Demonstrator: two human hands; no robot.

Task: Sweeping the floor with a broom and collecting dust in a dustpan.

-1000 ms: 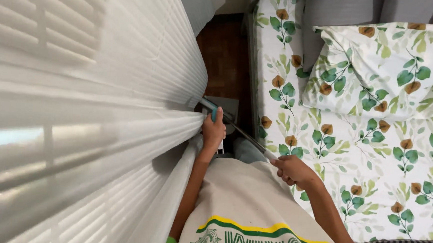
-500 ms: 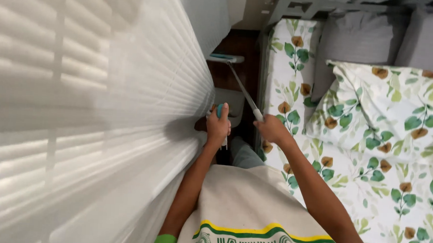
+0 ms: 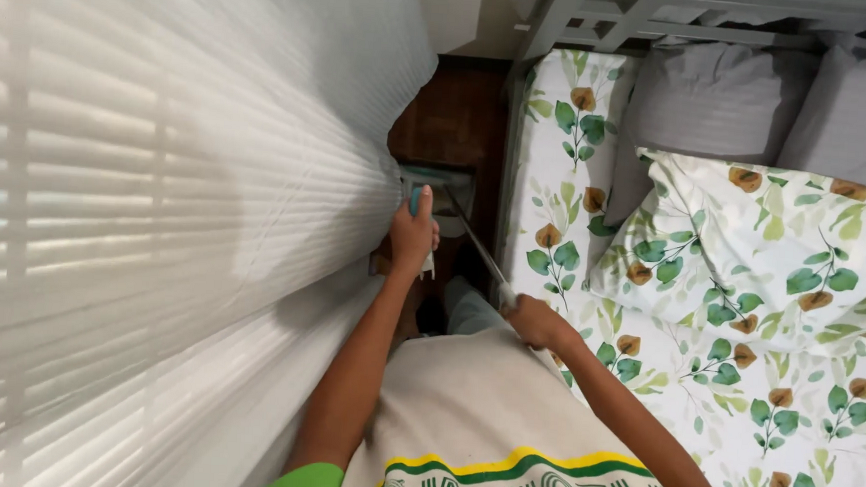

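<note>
White blinds are met by the left hand, its grip clenched on a teal object; a thin rod, beside the bed, is grasped by the right hand.

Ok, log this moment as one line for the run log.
left hand: on small teal item by the white blinds | right hand: grip on thin mop handle | mop head low on dark floor | leaf-print bed at right
</note>
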